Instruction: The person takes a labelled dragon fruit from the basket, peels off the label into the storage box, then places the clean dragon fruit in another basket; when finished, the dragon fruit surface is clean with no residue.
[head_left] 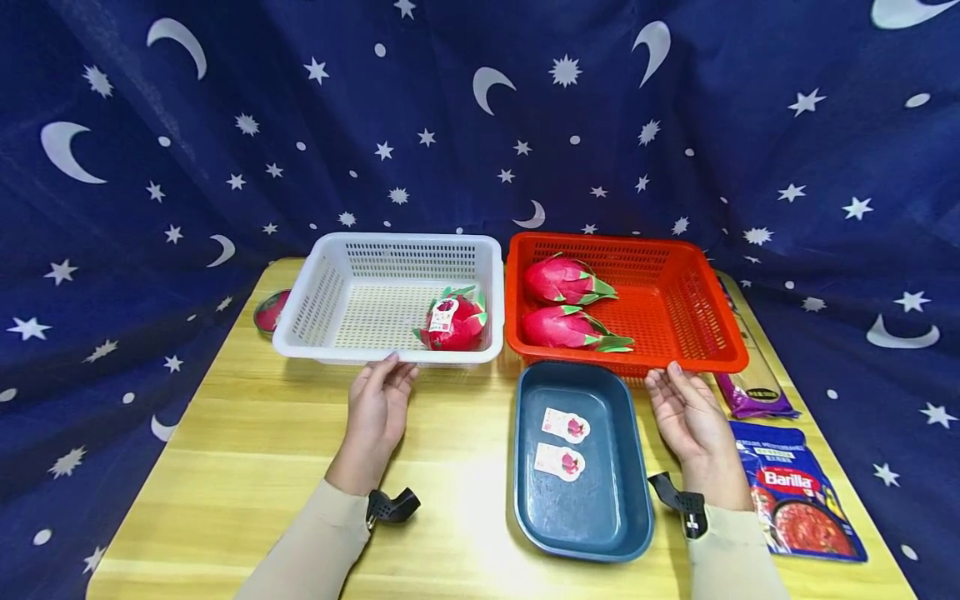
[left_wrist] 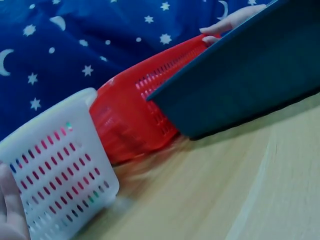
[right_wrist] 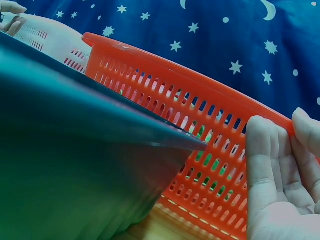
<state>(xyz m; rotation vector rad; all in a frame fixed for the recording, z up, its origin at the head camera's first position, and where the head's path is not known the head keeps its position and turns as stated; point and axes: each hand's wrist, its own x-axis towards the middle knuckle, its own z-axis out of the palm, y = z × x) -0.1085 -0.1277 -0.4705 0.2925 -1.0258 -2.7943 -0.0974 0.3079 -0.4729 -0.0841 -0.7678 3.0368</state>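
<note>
My left hand [head_left: 380,408] grips the front rim of a white plastic basket [head_left: 390,357], thumb at the rim and fingers at the outer wall. One dragon fruit [head_left: 454,329] with a paper tag [head_left: 443,315] sits in that basket's right part. At the front right rim of a red basket [head_left: 705,365], my right hand [head_left: 693,417] pinches the edge, its fingers [right_wrist: 265,160] lying along the slotted wall. Inside lie two dragon fruits, one behind [head_left: 558,279] and one in front [head_left: 558,327], with no tags showing on them.
Between my forearms stands a dark blue tray [head_left: 585,517] holding two paper tags [head_left: 558,461]. To the right lie a blue Barilla pouch [head_left: 802,500] and a purple-ended packet [head_left: 753,392]. A round red item [head_left: 270,312] is partly hidden left of the white basket.
</note>
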